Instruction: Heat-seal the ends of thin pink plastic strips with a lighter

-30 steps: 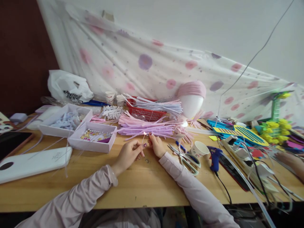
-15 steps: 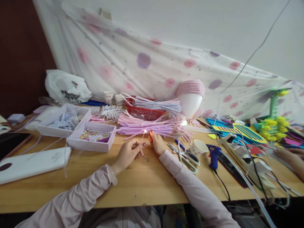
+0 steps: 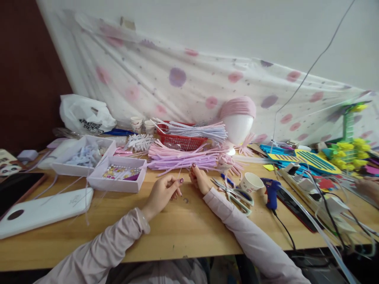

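My left hand (image 3: 162, 194) is closed in a pinch on a thin pale thread (image 3: 179, 173), which sticks up from between thumb and fingertips. Just right of it, my right hand (image 3: 201, 180) is wrapped round a lighter, mostly hidden by the fingers; no flame shows. The two hands are a short gap apart above the wooden table (image 3: 183, 228). Behind them lies a bundle of pink and purple fuzzy stems (image 3: 183, 157). Scissors (image 3: 233, 195) rest beside my right wrist.
White boxes (image 3: 118, 183) of beads and trims stand left, near a white power bank (image 3: 50, 207). Rightward are a paper cup (image 3: 251, 182), a blue glue gun (image 3: 271, 193) and a power strip (image 3: 308, 193) with cables. A red basket (image 3: 183, 141) stands behind. Another person's hand (image 3: 367, 187) is far right.
The small flame between my hands has gone out. My right hand has shifted slightly right, away from the thread; the whole view has also moved a little.
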A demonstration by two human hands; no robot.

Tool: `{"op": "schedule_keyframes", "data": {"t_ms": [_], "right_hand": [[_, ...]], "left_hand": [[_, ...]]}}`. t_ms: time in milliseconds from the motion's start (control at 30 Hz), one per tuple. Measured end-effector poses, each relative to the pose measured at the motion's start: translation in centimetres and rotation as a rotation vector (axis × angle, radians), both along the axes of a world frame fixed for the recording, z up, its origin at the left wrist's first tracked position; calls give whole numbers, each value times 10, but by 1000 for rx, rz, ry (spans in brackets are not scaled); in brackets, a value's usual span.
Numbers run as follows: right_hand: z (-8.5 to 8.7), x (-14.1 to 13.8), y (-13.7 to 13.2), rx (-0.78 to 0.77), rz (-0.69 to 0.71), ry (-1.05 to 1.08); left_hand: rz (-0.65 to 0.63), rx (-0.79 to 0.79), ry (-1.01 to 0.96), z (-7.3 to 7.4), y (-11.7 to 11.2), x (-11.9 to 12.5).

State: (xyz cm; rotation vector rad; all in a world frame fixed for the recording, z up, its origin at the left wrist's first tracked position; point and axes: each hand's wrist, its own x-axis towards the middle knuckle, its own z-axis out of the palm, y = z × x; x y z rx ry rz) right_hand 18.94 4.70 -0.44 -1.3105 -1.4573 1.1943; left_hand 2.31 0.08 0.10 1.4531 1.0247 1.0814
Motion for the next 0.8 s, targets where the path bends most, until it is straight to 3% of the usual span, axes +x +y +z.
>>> {"op": "schedule_keyframes", "data": {"t_ms": [133,267,667,800], "right_hand": [[2,-5,-11,-202,-31,213],[-1,-16,-26,-321,94,437],[0,-15,-33,-616,182,759],[0,-15,-34,-592,168,781]], "left_hand": [[-6,-10,10,-4,2,1],[-6,6,56,-11,4,3],[8,-44,146,-19,9,8],[-6,-77,137,-14,5,5]]}}
